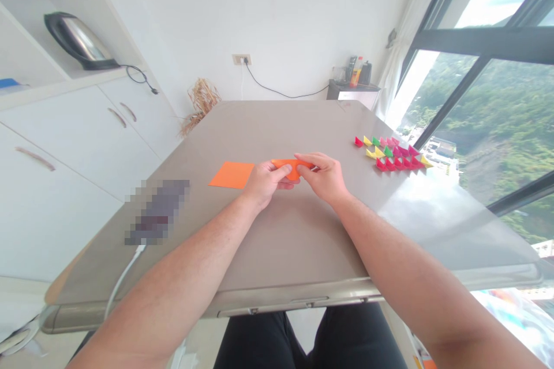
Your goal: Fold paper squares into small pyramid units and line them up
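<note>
Between my two hands is a small folded piece of orange paper (293,170), held up over the middle of the table. My left hand (265,183) pinches its left side, thumb on the near face. On the other side my right hand (324,176) grips it with thumb and fingers, the index finger along its top edge. Parts of the paper are hidden behind the fingers. Just left of my left hand, a flat orange paper square (231,175) lies on the table (285,127).
Rows of small folded paper boats (396,155) in red, pink, yellow and green stand at the right. A blurred dark device (160,213) with a white cable (121,277) lies at the left. Windows (485,98) border the right side; a kettle (82,40) sits on a shelf.
</note>
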`<action>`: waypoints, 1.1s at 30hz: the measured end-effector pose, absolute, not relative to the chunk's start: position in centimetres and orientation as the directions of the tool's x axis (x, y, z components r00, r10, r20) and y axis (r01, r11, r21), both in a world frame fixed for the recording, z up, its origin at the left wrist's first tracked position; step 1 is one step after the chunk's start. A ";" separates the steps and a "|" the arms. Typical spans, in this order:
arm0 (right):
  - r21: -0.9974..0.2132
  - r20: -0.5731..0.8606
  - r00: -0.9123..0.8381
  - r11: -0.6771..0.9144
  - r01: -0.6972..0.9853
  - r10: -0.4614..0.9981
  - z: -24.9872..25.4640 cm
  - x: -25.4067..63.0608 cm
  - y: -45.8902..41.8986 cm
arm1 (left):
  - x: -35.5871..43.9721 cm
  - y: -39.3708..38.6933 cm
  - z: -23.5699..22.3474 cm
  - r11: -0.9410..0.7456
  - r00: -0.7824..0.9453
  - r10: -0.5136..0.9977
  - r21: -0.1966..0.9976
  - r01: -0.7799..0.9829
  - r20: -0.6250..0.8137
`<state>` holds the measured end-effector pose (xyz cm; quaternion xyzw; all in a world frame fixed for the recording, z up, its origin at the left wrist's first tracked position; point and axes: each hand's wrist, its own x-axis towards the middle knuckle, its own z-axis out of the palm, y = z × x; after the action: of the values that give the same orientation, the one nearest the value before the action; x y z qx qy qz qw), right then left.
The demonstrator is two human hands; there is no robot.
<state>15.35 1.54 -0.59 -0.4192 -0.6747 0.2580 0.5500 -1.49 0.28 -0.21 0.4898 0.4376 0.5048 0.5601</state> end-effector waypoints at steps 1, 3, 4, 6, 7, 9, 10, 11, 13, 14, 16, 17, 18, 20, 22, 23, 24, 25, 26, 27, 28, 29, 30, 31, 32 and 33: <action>-0.800 0.541 -0.038 0.528 0.285 0.840 -0.6 15.3 1.5 | -1.5 0.2 -0.1 0.015 0.116 0.993 0.990 -0.143 0.002; -0.788 0.560 -0.029 0.543 0.290 0.828 -0.7 15.3 1.6 | -1.5 0.2 -0.1 0.020 0.128 0.992 0.988 -0.156 0.000; -0.784 0.566 -0.025 0.548 0.293 0.824 -0.7 15.3 1.6 | -1.5 0.2 -0.1 0.021 0.130 0.992 0.987 -0.162 0.001; -0.775 0.578 -0.023 0.557 0.299 0.816 -0.8 15.3 1.6 | -1.5 0.2 -0.1 0.017 0.131 0.991 0.985 -0.173 0.006; -0.770 0.583 -0.024 0.562 0.301 0.812 -0.8 15.3 1.6 | -1.5 0.2 -0.1 0.015 0.132 0.991 0.984 -0.178 0.008; -0.765 0.590 -0.027 0.570 0.302 0.807 -0.9 15.3 1.7 | -1.5 0.3 -0.2 0.016 0.135 0.991 0.983 -0.185 0.009; -0.763 0.592 -0.027 0.571 0.302 0.806 -0.9 15.3 1.7 | -1.5 0.3 -0.2 0.018 0.137 0.991 0.982 -0.188 0.008; -0.763 0.592 -0.027 0.571 0.304 0.806 -0.9 15.3 1.7 | -1.5 0.3 -0.2 0.019 0.137 0.991 0.982 -0.189 0.007; -0.762 0.588 -0.032 0.568 0.311 0.808 -0.9 15.3 1.6 | -1.5 0.3 -0.2 0.018 0.136 0.991 0.982 -0.186 0.008; -0.761 0.587 -0.036 0.567 0.317 0.809 -0.9 15.3 1.6 | -1.5 0.3 -0.2 0.015 0.134 0.991 0.983 -0.183 0.009; -0.756 0.588 -0.047 0.569 0.323 0.808 -0.8 15.3 1.6 | -1.4 0.3 -0.2 0.012 0.130 0.991 0.984 -0.178 0.011; -0.754 0.589 -0.050 0.571 0.324 0.806 -0.8 15.3 1.6 | -1.4 0.2 -0.2 0.012 0.127 0.992 0.984 -0.177 0.011; -0.754 0.590 -0.050 0.572 0.322 0.806 -0.7 15.3 1.6 | -1.4 0.2 -0.2 0.013 0.124 0.992 0.984 -0.177 0.009; -0.758 0.588 -0.046 0.569 0.319 0.808 -0.7 15.2 1.5 | -1.4 0.2 -0.2 0.014 0.118 0.993 0.984 -0.177 0.007; -0.762 0.581 -0.041 0.561 0.322 0.813 -0.7 15.2 1.5 | -1.3 0.2 -0.2 0.013 0.119 0.993 0.985 -0.174 0.008; -0.763 0.577 -0.042 0.557 0.326 0.815 -0.7 15.2 1.5 | -1.3 0.2 -0.2 0.012 0.121 0.993 0.985 -0.173 0.009; -0.763 0.575 -0.043 0.555 0.330 0.817 -0.7 15.2 1.5 | -1.3 0.2 -0.2 0.011 0.122 0.993 0.985 -0.172 0.010; -0.763 0.575 -0.045 0.555 0.332 0.817 -0.7 15.2 1.5 | -1.3 0.2 -0.2 0.011 0.121 0.993 0.985 -0.171 0.010; -0.763 0.575 -0.044 0.555 0.332 0.817 -0.7 15.2 1.5 | -1.3 0.2 -0.1 0.011 0.119 0.993 0.985 -0.171 0.010; -0.764 0.575 -0.040 0.554 0.332 0.817 -0.7 15.2 1.5 | -1.3 0.2 -0.1 0.011 0.116 0.993 0.985 -0.171 0.009; -0.765 0.574 -0.035 0.552 0.332 0.818 -0.7 15.2 1.5 | -1.3 0.2 -0.1 0.010 0.114 0.993 0.985 -0.171 0.009; -0.766 0.573 -0.030 0.549 0.334 0.819 -0.7 15.2 1.5 | -1.3 0.2 -0.1 0.009 0.112 0.994 0.985 -0.170 0.010; -0.767 0.572 -0.027 0.546 0.338 0.820 -0.7 15.2 1.5 | -1.3 0.2 -0.1 0.008 0.112 0.994 0.985 -0.170 0.011; -0.767 0.570 -0.026 0.543 0.341 0.821 -0.7 15.2 1.5 | -1.3 0.2 -0.1 0.008 0.111 0.994 0.986 -0.169 0.011; -0.766 0.570 -0.027 0.543 0.343 0.821 -0.7 15.2 1.5 | -1.3 0.2 -0.1 0.008 0.112 0.994 0.985 -0.170 0.011; -0.765 0.572 -0.028 0.545 0.343 0.820 -0.7 15.2 1.5 | -1.3 0.2 -0.1 0.009 0.114 0.993 0.985 -0.171 0.011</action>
<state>15.21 1.50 -0.74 -0.4254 -0.6837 0.2156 0.5524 -1.30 0.17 -0.14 0.4832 0.4256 0.5119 0.5687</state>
